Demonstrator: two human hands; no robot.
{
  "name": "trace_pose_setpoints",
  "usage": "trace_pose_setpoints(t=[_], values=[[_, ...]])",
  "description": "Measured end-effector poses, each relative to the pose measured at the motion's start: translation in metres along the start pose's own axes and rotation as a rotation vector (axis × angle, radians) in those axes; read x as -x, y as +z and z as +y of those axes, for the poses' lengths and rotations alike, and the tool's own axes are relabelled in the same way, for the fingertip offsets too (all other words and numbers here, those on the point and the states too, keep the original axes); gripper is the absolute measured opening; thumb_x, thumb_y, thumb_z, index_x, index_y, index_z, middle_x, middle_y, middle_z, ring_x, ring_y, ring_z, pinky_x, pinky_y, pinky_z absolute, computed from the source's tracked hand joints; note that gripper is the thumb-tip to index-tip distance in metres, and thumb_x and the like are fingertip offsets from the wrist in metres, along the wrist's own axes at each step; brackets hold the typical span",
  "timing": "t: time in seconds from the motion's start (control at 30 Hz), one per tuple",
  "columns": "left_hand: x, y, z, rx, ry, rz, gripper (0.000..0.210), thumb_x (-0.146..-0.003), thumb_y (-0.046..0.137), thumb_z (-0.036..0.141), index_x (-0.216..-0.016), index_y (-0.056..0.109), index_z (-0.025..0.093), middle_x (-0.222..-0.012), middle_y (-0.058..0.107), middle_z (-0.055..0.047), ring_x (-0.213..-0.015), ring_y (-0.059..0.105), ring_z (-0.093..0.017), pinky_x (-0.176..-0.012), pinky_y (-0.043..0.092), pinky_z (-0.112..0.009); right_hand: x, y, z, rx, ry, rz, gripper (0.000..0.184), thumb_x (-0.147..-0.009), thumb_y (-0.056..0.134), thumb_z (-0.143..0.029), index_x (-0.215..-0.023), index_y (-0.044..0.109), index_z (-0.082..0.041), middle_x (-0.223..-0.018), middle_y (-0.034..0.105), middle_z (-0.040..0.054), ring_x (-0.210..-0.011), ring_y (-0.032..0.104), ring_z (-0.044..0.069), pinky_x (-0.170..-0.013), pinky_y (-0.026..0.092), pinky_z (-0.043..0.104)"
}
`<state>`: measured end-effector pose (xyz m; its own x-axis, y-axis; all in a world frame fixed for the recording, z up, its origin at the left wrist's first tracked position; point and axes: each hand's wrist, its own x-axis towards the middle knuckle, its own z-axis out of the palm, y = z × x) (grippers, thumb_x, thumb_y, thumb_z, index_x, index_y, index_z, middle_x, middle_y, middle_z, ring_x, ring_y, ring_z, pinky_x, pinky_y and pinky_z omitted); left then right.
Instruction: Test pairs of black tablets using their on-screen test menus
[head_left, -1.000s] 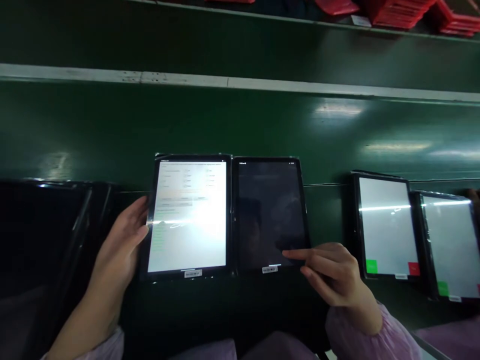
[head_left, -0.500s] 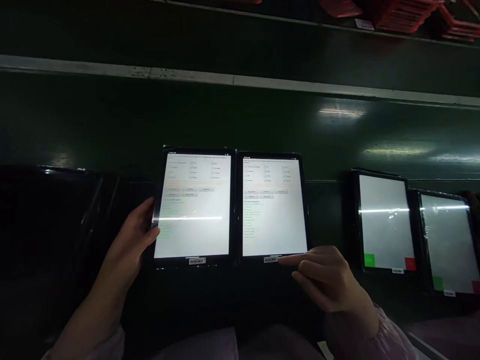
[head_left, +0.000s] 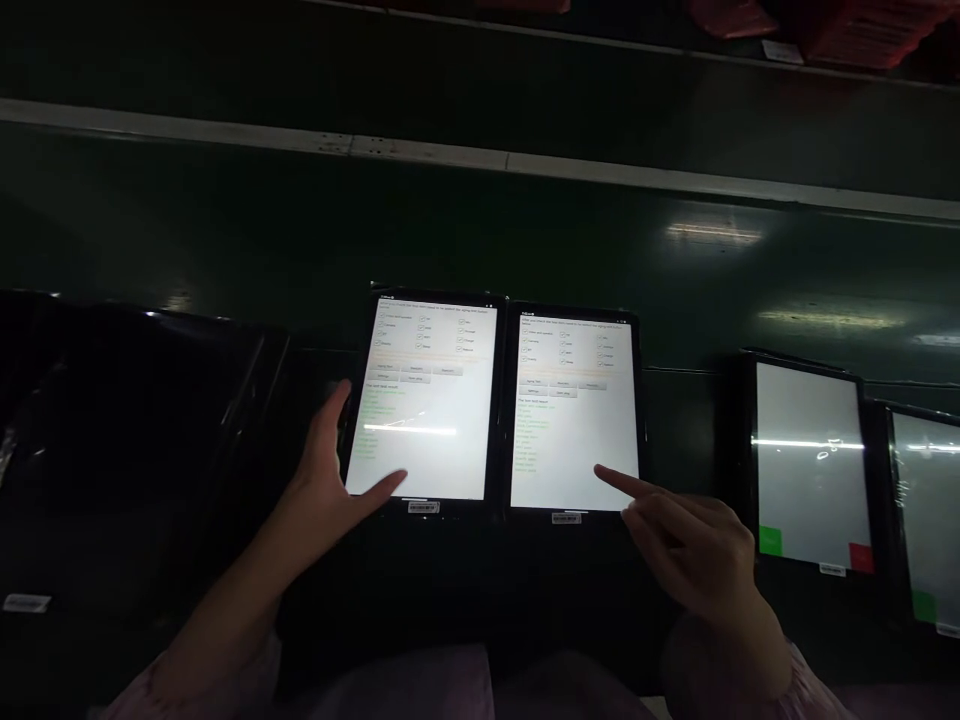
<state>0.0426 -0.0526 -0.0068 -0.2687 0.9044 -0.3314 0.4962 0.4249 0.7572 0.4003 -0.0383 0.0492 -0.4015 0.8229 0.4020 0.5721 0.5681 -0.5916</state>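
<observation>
Two lit tablets lie side by side, both showing a page of checkboxes, grey buttons and green text lines. At the lower left of the left tablet (head_left: 431,430) is my left hand (head_left: 330,480), thumb and fingers spread apart. Its thumb reaches over the lower screen and its fingers are by the left edge; whether they touch, I cannot tell. My right hand (head_left: 701,545) points with a stretched index finger at the lower screen of the right tablet (head_left: 574,435), its other fingers curled and holding nothing. Fingertip contact is unclear.
To the right stand two more tablets, a nearer tablet (head_left: 810,460) and a farther tablet (head_left: 930,480), with green and red corner squares. Dark, glossy wrapped items (head_left: 135,430) lie at left. A pale rail (head_left: 427,150) crosses the green surface; red baskets (head_left: 877,30) sit beyond.
My left hand has let go of the left tablet's edge and spread its thumb over the screen. My right index finger has moved from the lower label up onto the screen area. The view shifted left.
</observation>
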Motion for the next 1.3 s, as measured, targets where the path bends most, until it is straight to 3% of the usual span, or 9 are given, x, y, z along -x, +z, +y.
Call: trace_pose_setpoints(t=[0.13,0.27,0.4,0.53,0.7,0.83,1.03,1.2,1.3], values=[[-0.009,0.004,0.004,0.166,0.042,0.118,0.118,-0.074,0.086,0.063,-0.170,0.033,0.018,-0.177,0.033,-0.023,-0.167,0.024,-0.045,-0.134,0.017,-0.067,0.001,-0.002,-0.004,-0.019,-0.006,-0.028,0.033,-0.102,0.059,-0.005,-0.072,0.058,-0.020,-0.101,0.087,0.0092,-0.035,0.052,0.004,-0.033,0.039,0.020],[-0.013,-0.007,-0.012,0.182,0.028,0.045,0.109,-0.073,0.091,0.058,-0.165,0.044,0.024,-0.178,0.034,-0.019,-0.168,0.020,-0.045,-0.133,0.015,-0.068,0.005,-0.003,-0.006,-0.015,-0.014,-0.125,0.040,-0.107,0.057,-0.012,-0.069,0.055,-0.020,-0.084,0.085,0.0060,-0.041,0.060,0.007,-0.039,0.045,0.021],[-0.012,-0.020,-0.029,0.168,0.004,-0.038,0.106,-0.068,0.095,0.060,-0.160,0.051,0.033,-0.180,0.032,-0.011,-0.168,0.018,-0.047,-0.129,0.028,-0.070,0.005,-0.001,-0.008,-0.041,-0.040,-0.211,0.040,-0.108,0.054,-0.013,-0.069,0.057,-0.020,-0.071,0.079,0.0018,-0.038,0.051,0.006,-0.038,0.040,0.023],[-0.010,-0.027,-0.036,0.129,0.033,-0.116,0.109,-0.069,0.097,0.055,-0.164,0.046,0.041,-0.185,0.020,-0.004,-0.169,0.013,-0.047,-0.124,0.040,-0.069,0.002,0.001,-0.009,-0.060,-0.062,-0.259,0.041,-0.107,0.053,-0.011,-0.067,0.057,-0.021,-0.060,0.071,-0.0011,-0.039,0.054,0.008,-0.040,0.039,0.025],[-0.005,-0.026,-0.033,0.155,0.067,-0.124,0.106,-0.072,0.095,0.054,-0.165,0.045,0.042,-0.184,0.024,-0.002,-0.169,0.014,-0.045,-0.124,0.042,-0.064,0.002,0.007,-0.014,-0.025,-0.048,-0.271,0.035,-0.109,0.054,-0.012,-0.077,0.066,-0.020,-0.088,0.085,0.0043,-0.051,0.070,0.010,-0.045,0.050,0.024],[-0.002,-0.022,-0.030,0.248,0.087,-0.107,0.104,-0.072,0.094,0.053,-0.164,0.048,0.041,-0.183,0.027,-0.002,-0.169,0.013,-0.045,-0.124,0.043,-0.062,-0.003,0.019,-0.022,0.010,-0.081,-0.310,0.042,-0.113,0.051,-0.018,-0.074,0.065,-0.020,-0.101,0.087,0.0049,-0.044,0.062,0.007,-0.041,0.045,0.026],[-0.003,-0.023,-0.031,0.290,0.148,-0.159,0.092,-0.084,0.088,0.046,-0.165,0.046,0.038,-0.183,0.028,-0.004,-0.170,0.016,-0.042,-0.128,0.038,-0.061,-0.010,0.030,-0.027,0.071,-0.105,-0.322,0.046,-0.116,0.049,-0.021,-0.073,0.065,-0.020,-0.102,0.087,0.0052,-0.041,0.060,0.008,-0.039,0.045,0.029],[-0.006,-0.021,-0.032,0.306,0.129,-0.131,0.091,-0.081,0.090,0.046,-0.161,0.050,0.033,-0.180,0.035,-0.007,-0.169,0.018,-0.043,-0.129,0.036,-0.063,-0.010,0.022,-0.022,0.024,-0.084,-0.271,0.030,-0.112,0.053,-0.018,-0.092,0.076,-0.019,-0.101,0.087,0.0074,-0.043,0.064,0.009,-0.040,0.047,0.026],[-0.007,-0.022,-0.036,0.340,0.143,-0.130,0.090,-0.080,0.091,0.045,-0.160,0.052,0.036,-0.180,0.036,-0.004,-0.169,0.017,-0.042,-0.130,0.036,-0.062,-0.009,0.020,-0.022,0.025,-0.071,-0.263,0.029,-0.111,0.056,-0.016,-0.090,0.075,-0.020,-0.099,0.087,0.0060,-0.046,0.067,0.009,-0.041,0.048,0.024]])
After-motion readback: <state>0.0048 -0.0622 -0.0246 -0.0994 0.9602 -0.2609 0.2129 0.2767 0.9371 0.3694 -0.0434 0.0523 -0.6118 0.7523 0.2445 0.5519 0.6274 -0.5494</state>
